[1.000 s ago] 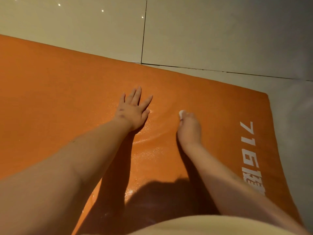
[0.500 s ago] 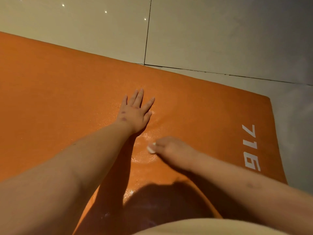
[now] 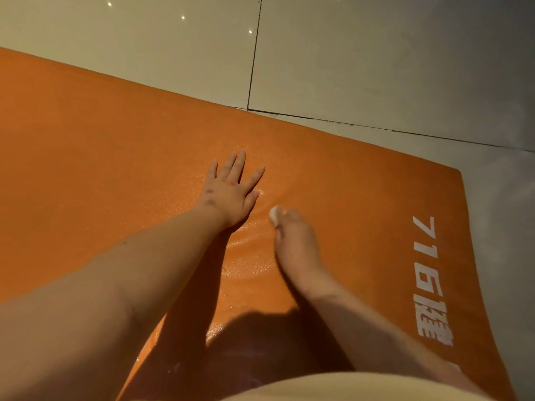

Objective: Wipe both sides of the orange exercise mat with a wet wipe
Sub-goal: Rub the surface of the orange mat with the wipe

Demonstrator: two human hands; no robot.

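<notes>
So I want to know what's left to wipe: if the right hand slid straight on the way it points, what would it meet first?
Probably only bare orange mat: the right hand with the wet wipe points up-image, just clear of the flat left hand, then the mat's far edge and tiled floor.

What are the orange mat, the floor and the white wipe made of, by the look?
Orange mat: probably foam or rubber, matte with a fine pebbled grain; it glistens wet between the hands. White printing looks screen-printed, slightly worn.
Floor: glossy ceramic or stone tile, shown by dark grout lines and mirrored ceiling lights.
Wet wipe: soft white wad in the right hand; fabric or paper unclear.
</notes>
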